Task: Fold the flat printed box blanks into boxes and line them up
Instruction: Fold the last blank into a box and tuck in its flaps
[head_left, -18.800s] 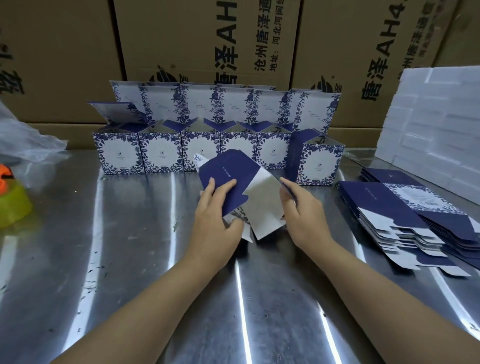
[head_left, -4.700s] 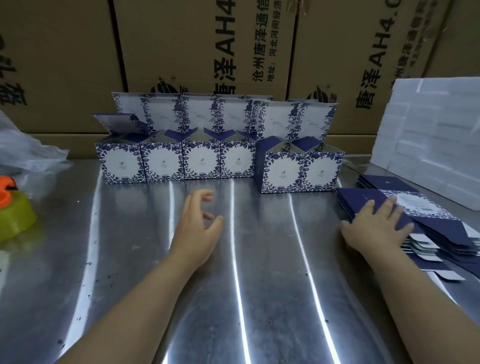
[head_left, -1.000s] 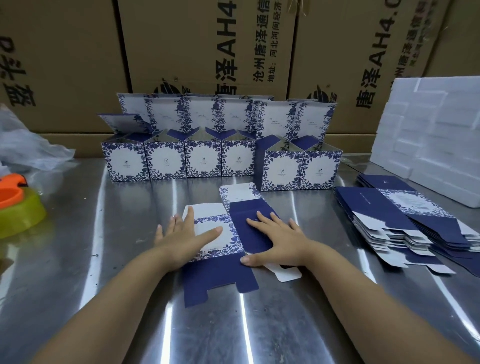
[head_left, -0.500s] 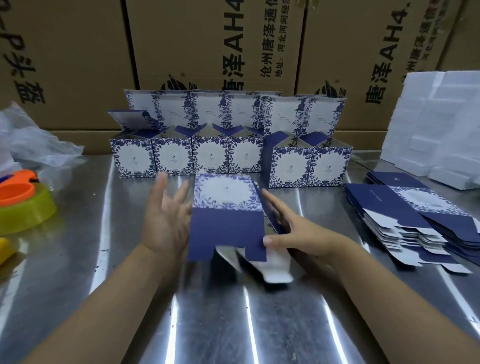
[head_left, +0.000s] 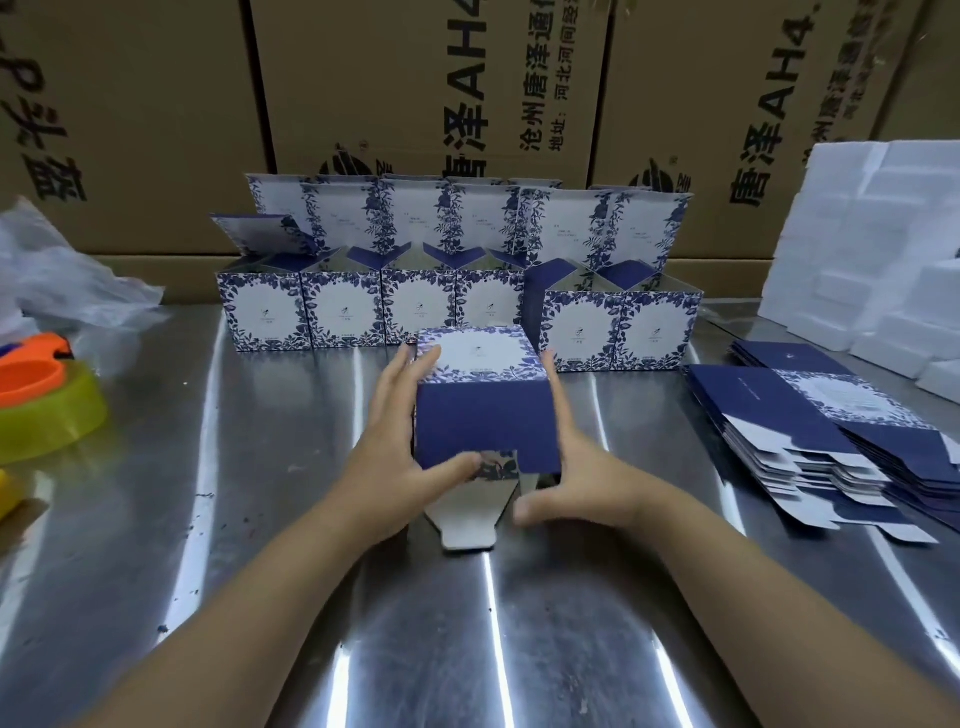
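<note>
A box blank (head_left: 485, 415), dark blue with a white floral panel on top, stands opened into a square tube at the table's middle. My left hand (head_left: 400, 457) presses its left side, thumb on a bottom flap. My right hand (head_left: 582, 478) presses its right side, fingers spread. A grey inner flap (head_left: 467, 514) sticks out toward me on the table. Behind it stands a row of folded boxes (head_left: 457, 306) with lids up, two of them set slightly nearer on the right. A stack of flat blanks (head_left: 815, 441) lies at the right.
Large printed cartons (head_left: 415, 104) wall off the back. White foam blocks (head_left: 883, 249) pile at the far right. A clear plastic bag (head_left: 62, 275) and an orange and yellow-green tape dispenser (head_left: 41, 400) sit at the left edge of the steel table (head_left: 249, 519).
The blank lay flat under both hands a second ago; it has since been lifted and squared into a tube, and both hands now clasp its sides.
</note>
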